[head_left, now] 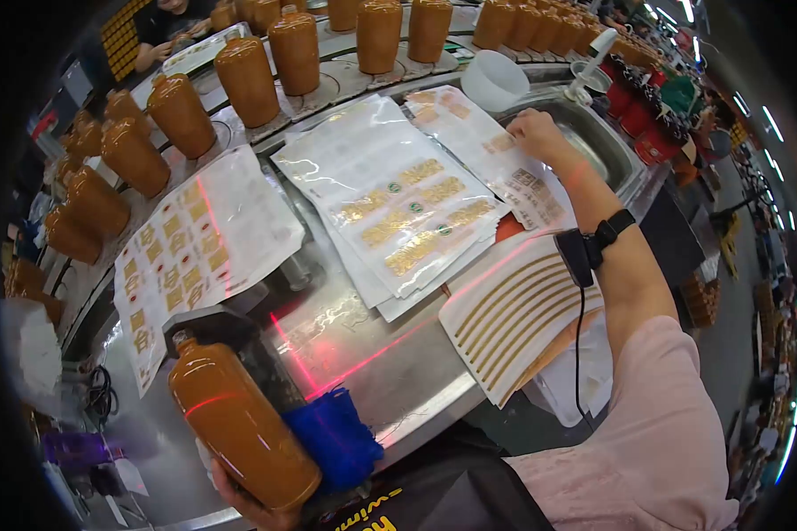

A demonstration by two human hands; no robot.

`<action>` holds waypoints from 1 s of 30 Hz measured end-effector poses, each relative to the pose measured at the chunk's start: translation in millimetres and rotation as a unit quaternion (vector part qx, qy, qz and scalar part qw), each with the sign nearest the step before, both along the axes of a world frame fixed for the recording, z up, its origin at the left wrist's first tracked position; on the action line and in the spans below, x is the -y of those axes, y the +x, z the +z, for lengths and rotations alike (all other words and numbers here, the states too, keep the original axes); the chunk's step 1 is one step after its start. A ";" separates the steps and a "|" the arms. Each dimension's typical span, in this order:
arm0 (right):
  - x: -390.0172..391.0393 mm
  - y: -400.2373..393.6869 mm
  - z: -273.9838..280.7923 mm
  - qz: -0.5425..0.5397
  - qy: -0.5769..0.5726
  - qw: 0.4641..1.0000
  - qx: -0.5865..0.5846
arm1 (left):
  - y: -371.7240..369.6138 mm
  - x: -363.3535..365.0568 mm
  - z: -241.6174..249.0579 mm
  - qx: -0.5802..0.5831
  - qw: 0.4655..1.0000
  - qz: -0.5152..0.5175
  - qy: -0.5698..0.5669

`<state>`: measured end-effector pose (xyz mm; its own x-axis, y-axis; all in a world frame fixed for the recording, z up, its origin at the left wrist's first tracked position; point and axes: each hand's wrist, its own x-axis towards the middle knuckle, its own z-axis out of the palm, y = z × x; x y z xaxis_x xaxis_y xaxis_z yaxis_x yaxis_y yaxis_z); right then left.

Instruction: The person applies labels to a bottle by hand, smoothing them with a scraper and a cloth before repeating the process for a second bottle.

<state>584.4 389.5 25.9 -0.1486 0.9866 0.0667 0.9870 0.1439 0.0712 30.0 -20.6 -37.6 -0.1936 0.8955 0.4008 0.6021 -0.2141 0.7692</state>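
Note:
My left hand (250, 506) is wrapped round the lower end of a glossy brown bottle (239, 420), mostly hidden under it. The bottle lies tilted in a dark holder (205, 324), beside a blue cloth (336, 435). At the upper right, my right hand (537, 133) is over a sheet with gold and dark decals (496, 150); its fingers are bent together, and what they hold, if anything, is too small to tell. A stack of sheets with gold patterns (398, 190) lies between the hands. Red laser lines cross the bottle and the metal table (328, 341).
Brown bottles (294, 53) line the conveyor (345, 80) along the back and left. A decal sheet (177, 239) lies left, a gold-striped sheet (514, 310) near my right arm. A white bowl (494, 81) stands by a metal basin (593, 142). Another person (170, 26) sits across.

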 end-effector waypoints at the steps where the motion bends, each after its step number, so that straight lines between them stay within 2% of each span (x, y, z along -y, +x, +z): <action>1: 2.2 4.9 -6.6 -0.072 0.066 0.993 -0.064 | -0.8 0.7 -0.5 0.010 1.000 -0.005 0.000; 4: -19.3 13.1 -28.2 -0.193 -0.041 0.979 -0.040 | 1.9 -1.7 7.0 0.022 0.999 -0.029 0.011; 5: -21.7 13.6 -27.8 -0.197 -0.070 0.972 -0.104 | 2.1 -1.9 5.8 0.029 0.999 -0.019 0.001; 9: -20.6 12.8 -23.8 -0.168 0.078 0.978 -0.100 | 6.4 -1.8 8.6 0.038 0.999 0.000 -0.009; 12: -20.3 -8.9 -5.3 -0.061 0.116 0.988 -0.083 | 13.2 -4.3 15.3 -0.001 0.999 -0.027 0.023; 13: -20.1 -25.4 5.2 -0.025 0.051 0.987 -0.150 | 14.8 -5.0 15.9 0.000 1.000 -0.020 0.019; 14: -18.8 -47.2 8.9 -0.036 -0.001 0.971 -0.238 | 15.7 -5.7 16.1 0.000 1.000 -0.013 0.014; 16: -17.7 -84.3 8.1 -0.055 -0.107 0.906 -0.406 | 16.8 -5.8 16.7 0.013 1.000 -0.015 0.006; 17: -25.0 -89.8 -4.5 0.011 -0.074 0.953 -0.294 | 16.0 -5.1 16.5 0.024 0.999 -0.021 0.003; 18: -38.3 -85.3 -28.6 0.024 -0.011 0.984 -0.179 | 15.6 -6.2 16.9 0.040 0.999 -0.032 0.002; 20: -69.1 -78.6 -74.8 0.051 0.125 0.989 0.056 | 15.0 -8.1 17.6 0.073 0.996 -0.052 0.000; 21: -41.4 -102.0 -51.6 0.025 0.142 0.989 0.013 | 20.9 -13.1 25.3 0.090 0.994 -0.066 -0.008; 23: -42.2 -112.1 -30.9 0.084 0.113 0.990 0.006 | 19.6 -19.1 30.7 0.091 0.992 -0.088 -0.024; 24: -23.8 -128.3 -6.1 0.159 0.124 0.979 -0.021 | 15.1 -19.2 27.9 0.073 0.992 -0.095 -0.034; 25: -8.9 -147.9 14.9 0.187 0.071 0.977 -0.068 | 11.6 -20.8 32.1 0.014 0.996 -0.086 -0.011; 26: 14.5 -169.1 31.4 0.208 0.070 0.969 -0.116 | 10.7 -22.0 32.5 -0.013 0.997 -0.078 -0.003; 27: 42.8 -193.2 45.0 0.244 0.062 0.953 -0.166 | 10.0 -23.6 33.0 -0.039 0.997 -0.069 0.006; 28: 74.2 -220.3 63.5 0.253 0.005 0.946 -0.204 | 9.4 -23.0 37.6 -0.049 0.997 -0.067 0.006; 30: 123.1 -258.2 87.0 0.377 -0.008 0.898 -0.228 | 8.0 -23.3 46.2 -0.068 0.996 -0.063 0.006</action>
<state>326.2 266.4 112.9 -0.7355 0.6180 0.2776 0.5344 0.7811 -0.3229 38.0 2.6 8.5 -0.0233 0.9042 0.4264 0.6690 -0.3028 0.6788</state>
